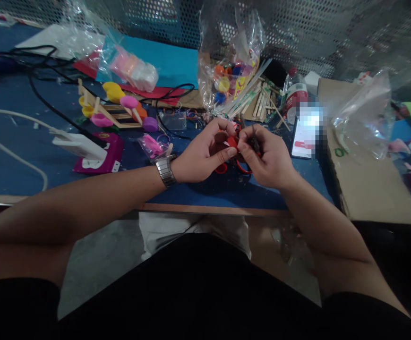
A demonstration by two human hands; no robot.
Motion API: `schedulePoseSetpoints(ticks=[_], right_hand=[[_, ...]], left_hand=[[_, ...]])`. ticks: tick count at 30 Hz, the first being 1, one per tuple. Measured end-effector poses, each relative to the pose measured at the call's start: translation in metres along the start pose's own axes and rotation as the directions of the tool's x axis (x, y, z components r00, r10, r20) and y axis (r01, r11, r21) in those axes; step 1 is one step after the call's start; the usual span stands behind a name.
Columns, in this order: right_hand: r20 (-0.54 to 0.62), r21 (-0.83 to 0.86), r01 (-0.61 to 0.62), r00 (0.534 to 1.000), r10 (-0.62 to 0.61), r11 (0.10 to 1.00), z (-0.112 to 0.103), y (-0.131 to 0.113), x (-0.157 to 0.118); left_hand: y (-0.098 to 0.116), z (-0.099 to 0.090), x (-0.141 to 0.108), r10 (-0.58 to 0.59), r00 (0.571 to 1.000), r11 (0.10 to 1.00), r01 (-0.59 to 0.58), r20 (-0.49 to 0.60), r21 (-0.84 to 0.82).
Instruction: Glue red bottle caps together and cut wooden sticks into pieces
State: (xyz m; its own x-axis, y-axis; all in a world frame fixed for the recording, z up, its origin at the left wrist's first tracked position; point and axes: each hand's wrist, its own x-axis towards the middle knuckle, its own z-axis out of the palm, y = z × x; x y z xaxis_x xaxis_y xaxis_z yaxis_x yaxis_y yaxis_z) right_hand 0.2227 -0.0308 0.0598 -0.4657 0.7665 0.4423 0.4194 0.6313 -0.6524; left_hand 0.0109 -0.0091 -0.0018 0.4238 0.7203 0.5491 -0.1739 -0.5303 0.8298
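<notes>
black shirt (191,288): nearest the camera, filling the near middle.
blue table (262,191): stretching left to right beyond the shirt.
cardboard (372,189): lying flat at the right, under a clear bag (364,113).
turquoise sheet (173,61): spread at the far left of centre.
left hand (200,153): thumb and fingers clamped on a small red piece (231,142), with a metal watch (166,171) on the wrist.
right hand (271,158): fingertips bunched at the right edge of the red piece; cannot tell whether gripping it.
bag of coloured balls (223,75): standing beyond the hands.
stick frame (129,125): dotted with yellow, pink, orange and purple parts, left of the hands.
magenta socket block (111,153): nearer and farther left, with a white plug (85,147) seated in it.
phone (299,150): lit, just left of the cardboard.
red piece: held above the table, between both hands.
</notes>
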Motion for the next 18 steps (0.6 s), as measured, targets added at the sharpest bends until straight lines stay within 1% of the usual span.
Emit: schedulePoseSetpoints(ticks=[3,6,8,10,12,14,16,18], right_hand=[[-0.021,0.004,-0.030,0.999,0.030,1.000,0.000,0.000,0.000],[-0.102,0.024,-0.066,0.992,0.068,0.998,0.001,0.006,0.000],[-0.144,0.049,-0.077,0.986,0.083,0.996,0.001,0.012,-0.001],[-0.120,0.094,-0.087,0.988,0.098,0.992,0.000,0.015,-0.003],[-0.055,0.147,-0.100,0.993,0.109,0.984,-0.002,0.014,-0.006],[0.005,0.156,-0.087,0.996,0.087,0.984,-0.004,0.009,-0.008],[0.037,0.092,-0.018,0.999,0.015,0.996,-0.006,0.003,-0.009],[0.049,-0.003,0.052,0.997,-0.051,0.999,-0.007,-0.001,-0.008]], left_hand=[[0.002,-0.002,-0.001,-0.045,0.999,0.999,0.045,-0.008,0.019],[0.001,-0.006,-0.001,-0.059,0.998,0.998,0.060,-0.021,0.020],[-0.001,-0.009,0.000,-0.048,0.998,0.998,0.049,-0.040,0.033],[-0.004,-0.011,0.002,-0.029,0.998,0.998,0.032,-0.054,0.059],[-0.005,-0.011,0.003,-0.006,0.998,0.996,0.011,-0.064,0.087],[-0.005,-0.011,0.003,0.020,0.997,0.994,-0.012,-0.073,0.109],[-0.003,-0.010,0.002,0.034,0.997,0.992,-0.025,-0.073,0.120],[0.000,-0.009,0.000,0.019,0.998,0.992,-0.012,-0.053,0.126]])
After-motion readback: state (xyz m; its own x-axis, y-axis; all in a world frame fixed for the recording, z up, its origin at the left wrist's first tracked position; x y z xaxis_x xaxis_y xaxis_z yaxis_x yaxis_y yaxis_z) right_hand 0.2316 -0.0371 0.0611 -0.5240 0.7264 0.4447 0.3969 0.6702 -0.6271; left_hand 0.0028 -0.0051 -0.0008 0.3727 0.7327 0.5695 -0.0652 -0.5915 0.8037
